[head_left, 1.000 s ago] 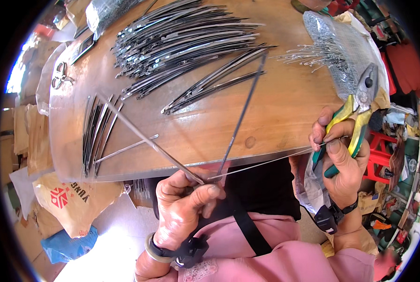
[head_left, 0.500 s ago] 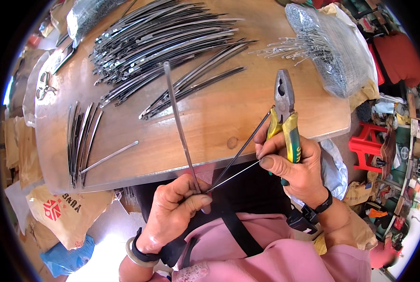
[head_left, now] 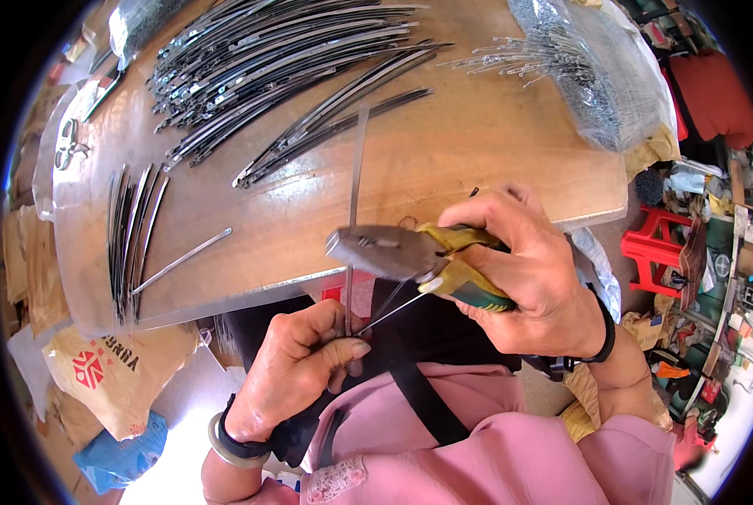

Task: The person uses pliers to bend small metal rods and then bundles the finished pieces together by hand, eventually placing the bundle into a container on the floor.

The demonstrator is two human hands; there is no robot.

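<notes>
My left hand pinches a long thin metal strip between thumb and fingers, so that it stands upright over the table's front edge. A thin pale wire runs from that pinch up toward my right hand. My right hand is wrapped round a pair of pliers with yellow and green handles. The pliers' jaws point left and cross the upright strip in the view; whether they touch it I cannot tell. A dark strip behind the wire is mostly hidden by the pliers and my right hand.
A large pile of black and silver strips lies on the wooden table. A smaller bunch and a single strip lie at left. Clear bag of thin wires stands at the far right; scissors lie far left. A red stool stands beyond.
My right hand has turned and the pliers have swung from pointing up to pointing left, close to the upright strip. The strip in my left hand now leans slightly right instead of left.
</notes>
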